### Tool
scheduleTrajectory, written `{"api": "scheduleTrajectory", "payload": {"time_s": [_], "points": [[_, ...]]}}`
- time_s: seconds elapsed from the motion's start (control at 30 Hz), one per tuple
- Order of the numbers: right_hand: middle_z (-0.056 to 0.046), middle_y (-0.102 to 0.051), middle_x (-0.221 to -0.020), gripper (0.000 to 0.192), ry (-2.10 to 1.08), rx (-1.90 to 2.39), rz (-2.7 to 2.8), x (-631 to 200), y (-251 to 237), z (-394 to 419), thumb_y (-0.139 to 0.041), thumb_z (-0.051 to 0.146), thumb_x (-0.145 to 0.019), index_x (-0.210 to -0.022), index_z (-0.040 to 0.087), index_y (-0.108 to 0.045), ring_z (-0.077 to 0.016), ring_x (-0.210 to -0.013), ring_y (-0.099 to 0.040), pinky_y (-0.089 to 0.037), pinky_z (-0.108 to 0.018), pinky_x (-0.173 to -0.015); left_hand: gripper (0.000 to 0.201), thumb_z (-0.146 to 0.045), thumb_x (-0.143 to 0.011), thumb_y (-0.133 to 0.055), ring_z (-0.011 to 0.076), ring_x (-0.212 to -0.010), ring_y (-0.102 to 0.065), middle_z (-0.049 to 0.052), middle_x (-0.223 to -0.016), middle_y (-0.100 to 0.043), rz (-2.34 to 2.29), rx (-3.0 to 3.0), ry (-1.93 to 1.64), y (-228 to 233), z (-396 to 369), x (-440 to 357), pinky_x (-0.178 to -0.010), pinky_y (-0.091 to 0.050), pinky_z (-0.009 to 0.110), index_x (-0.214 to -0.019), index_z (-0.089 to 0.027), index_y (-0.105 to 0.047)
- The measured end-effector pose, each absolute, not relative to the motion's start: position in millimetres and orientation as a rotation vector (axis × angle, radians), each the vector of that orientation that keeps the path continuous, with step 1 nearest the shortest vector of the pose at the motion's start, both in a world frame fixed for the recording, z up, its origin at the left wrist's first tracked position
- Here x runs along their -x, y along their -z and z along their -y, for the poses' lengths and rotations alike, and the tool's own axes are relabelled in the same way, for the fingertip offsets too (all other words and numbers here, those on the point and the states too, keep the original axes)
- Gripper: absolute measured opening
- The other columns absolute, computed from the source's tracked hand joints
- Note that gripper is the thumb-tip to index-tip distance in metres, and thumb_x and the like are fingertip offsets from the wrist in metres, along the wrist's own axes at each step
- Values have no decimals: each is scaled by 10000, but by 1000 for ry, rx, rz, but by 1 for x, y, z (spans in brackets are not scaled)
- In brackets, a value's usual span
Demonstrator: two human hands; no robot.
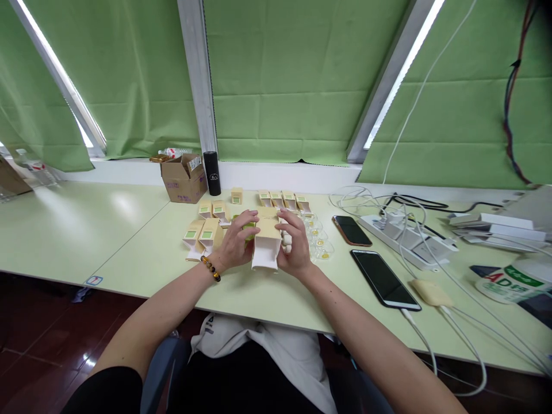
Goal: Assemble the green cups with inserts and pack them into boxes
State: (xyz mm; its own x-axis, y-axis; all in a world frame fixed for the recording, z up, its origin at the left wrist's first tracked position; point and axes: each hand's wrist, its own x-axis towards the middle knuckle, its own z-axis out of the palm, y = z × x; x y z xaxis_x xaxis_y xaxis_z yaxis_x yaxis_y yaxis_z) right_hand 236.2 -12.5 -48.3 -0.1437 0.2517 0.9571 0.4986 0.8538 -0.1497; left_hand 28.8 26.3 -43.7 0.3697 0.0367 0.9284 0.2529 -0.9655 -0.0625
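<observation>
Pale bench [138,230], small box [267,231] with its open end facing this way, long axis running away; left hand [235,244] and right hand [297,246] angle inward, grip pinching its sides.

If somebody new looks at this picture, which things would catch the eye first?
Probably the large green blinds, hanging across the background behind the pale table. Next, near the middle, the open cream box between the left hand and the right hand. Then two dark-screened phones, lying on the table's right part.
</observation>
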Motion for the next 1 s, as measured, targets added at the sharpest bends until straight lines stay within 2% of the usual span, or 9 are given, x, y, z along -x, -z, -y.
{"api": "scheduleTrajectory", "payload": {"time_s": [0.13, 0.23, 0.3, 0.43, 0.53, 0.63, 0.8, 0.87, 1.0], "points": [[-149, -609, -1467, 575, -14, 643, 1712, -232, 47, 18, -650, 348, -956, -1496, 325, -455, -403, -1388, -588, -507, -709, -1141, 619, -392, -998, -654, 328, -1372, -575, 153, -1385, -541, 392, 2599, 1847, 49, -28, -33, -1140, -521, 619, -1521, -306, -334], [-160, -535, -1544, 624, -152, 667, 1633, -229, 50, 17, -655, 398, -986, -1549, 328, -394, -337, -1199, -687, -594, -615, -1044, 668, -441, -1003, -668, 262, -1200, -652, 155, -1410, -494, 541, 2681, 2092, 53, -26, -39, -993, -606, 470, -1533, -304, -287], [-163, -467, -1589, 640, -223, 682, 1615, -228, 52, 15, -652, 429, -999, -1561, 346, -357, -286, -1095, -701, -631, -562, -965, 663, -462, -1006, -672, 207, -1074, -688, 145, -1423, -467, 641, 2745, 2190, 54, -24, -42, -879, -618, 376, -1516, -316, -275], [-158, -409, -1587, 536, -280, 729, 1669, -228, 54, 15, -619, 451, -1027, -1514, 354, -420, -278, -1141, -659, -639, -514, -916, 486, -466, -1045, -612, 136, -941, -694, 109, -1433, -428, 762, 2749, 2268, 51, -22, -43, -732, -578, 282, -1437, -338, -354], [-143, -337, -1595, 371, -356, 735, 1724, -227, 53, 17, -550, 442, -1069, -1424, 333, -535, -209, -1022, -672, -629, -499, -953, 342, -481, -1069, -557, 95, -818, -651, 102, -1386, -433, 837, 2733, 2236, 48, -22, -42, -635, -528, 248, -1346, -296, -479], [-137, -329, -1576, 340, -416, 758, 1709, -226, 51, 19, -531, 480, -1073, -1363, 316, -597, -216, -1072, -666, -637, -478, -949, 330, -523, -1067, -536, 66, -705, -588, 110, -1348, -453, 920, 2715, 2203, 44, -21, -41, -569, -494, 244, -1253, -252, -568], [-144, -503, -1361, 416, -411, 785, 1645, -230, 48, 15, -530, 558, -1047, -1376, 325, -633, -323, -1352, -548, -659, -457, -887, 373, -531, -1068, -523, 58, -717, -567, 127, -1466, -399, 920, 2828, 2170, 39, -15, -37, -633, -553, 261, -1315, -264, -607], [-136, -511, -1329, 439, -439, 782, 1638, -233, 48, 13, -530, 569, -1041, -1404, 342, -629, -313, -1292, -581, -660, -455, -879, 369, -505, -1055, -563, 74, -789, -595, 128, -1515, -362, 861, 2899, 2135, 38, -13, -36, -713, -592, 280, -1334, -271, -625], [-108, -405, -1440, 481, -620, 720, 1596, -237, 48, 10, -592, 550, -1011, -1452, 358, -611, -222, -995, -678, -658, -454, -860, 384, -432, -1008, -663, 114, -908, -634, 134, -1540, -358, 835, 2948, 2110, 38, -12, -35, -786, -617, 295, -1359, -279, -631]]}}
